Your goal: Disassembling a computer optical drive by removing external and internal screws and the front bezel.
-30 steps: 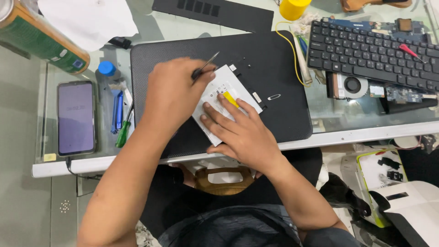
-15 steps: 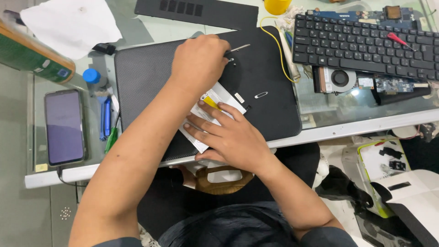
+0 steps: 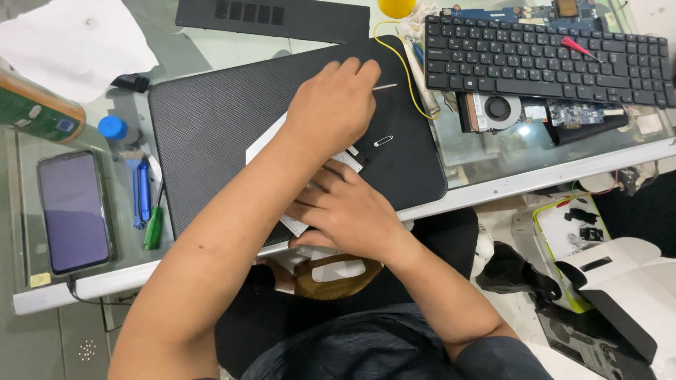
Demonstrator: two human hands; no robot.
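Two bare hands worked over a flat white rectangular component (image 3: 271,144) lying on a black textured laptop lid (image 3: 211,134); most of the component was hidden beneath them. Left hand (image 3: 331,105) was curled shut around a thin metal-tipped tool (image 3: 385,86), handle concealed; right hand (image 3: 345,207) pressed flat on the component, fingers loosely spread, gripping nothing; a small silver paper clip (image 3: 383,141) lay just beside.

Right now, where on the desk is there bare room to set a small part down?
Two free patches: the black laptop lid left of the left hand, and the glass below the fan. Crowded: the strip between phone and lid, full of small tools, and around the keyboard. The right hand covers the white part.
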